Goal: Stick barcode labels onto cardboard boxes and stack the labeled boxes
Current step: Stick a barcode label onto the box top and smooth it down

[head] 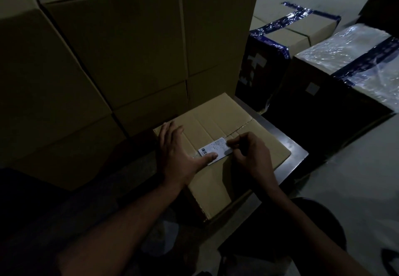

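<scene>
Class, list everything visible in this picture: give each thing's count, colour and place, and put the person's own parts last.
barcode label: one, white, on top of the small box
small cardboard box: one, brown, in front of the person, under both hands
stacked cardboard boxes: several, brown, behind and left of the small box
taped boxes: two, brown with dark blue tape, on the floor at right; the nearer one shiny with clear film
left hand: one, flat on the box, thumb pressing the label
right hand: one, fingers pinching the label's right end
</scene>
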Demonstrator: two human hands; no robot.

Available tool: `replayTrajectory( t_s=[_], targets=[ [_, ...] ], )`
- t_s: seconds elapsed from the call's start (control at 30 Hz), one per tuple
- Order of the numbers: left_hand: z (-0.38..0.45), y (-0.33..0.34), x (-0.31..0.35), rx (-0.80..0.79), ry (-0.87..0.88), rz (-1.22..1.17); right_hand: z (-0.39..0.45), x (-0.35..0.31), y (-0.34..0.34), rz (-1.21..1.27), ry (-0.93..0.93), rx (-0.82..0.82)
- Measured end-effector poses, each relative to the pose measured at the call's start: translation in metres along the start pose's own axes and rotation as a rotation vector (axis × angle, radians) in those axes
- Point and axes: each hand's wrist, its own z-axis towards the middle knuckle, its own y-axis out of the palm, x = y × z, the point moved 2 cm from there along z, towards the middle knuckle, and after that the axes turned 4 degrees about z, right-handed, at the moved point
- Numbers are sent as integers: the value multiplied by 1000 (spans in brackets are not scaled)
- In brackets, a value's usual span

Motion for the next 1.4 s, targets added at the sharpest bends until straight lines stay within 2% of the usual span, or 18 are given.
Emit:
replayTrajectory(
  t_s=[0.17,0.33,0.5,0.63,0.77,0.9,1.0,1.07,1.17,1.27,1.33,1.4],
  targets=[
    [-1,-1,1,-3,-9,-12,-3,3,-3,28,21,-63],
    [-1,1,-2,3,-4,-2,-9,2,-2,-36,-18,-19],
    [0,2,-2,-2,11,-16,-10,0,-7,70,-3,-29],
    [-1,2,-1,19,11,-33,-9,-2,-4,-28,-11,2],
    [-1,1,-1,28,6,-32,-12,2,-8,84,43,-31],
    [-1,1,-1,29,5,-31,-18,2,-2,-28,-25,24],
    [-1,1,-1,18,10,-15,-17,9,-3,76,39,-10],
    [0,2,-2,24,12,-5,-23,11,-3,97,34,28],
    [2,3,-1,23,5,38,-39,8,8,-10,-14,101],
    [8,4,0,-8,51,251,-52,6,20,-126,-37,207],
    [19,0,2,-56,92,366,-56,7,24,-171,-45,256],
    [32,-10,2,-160,60,327,-56,8,24,-184,-47,275]
  ],
)
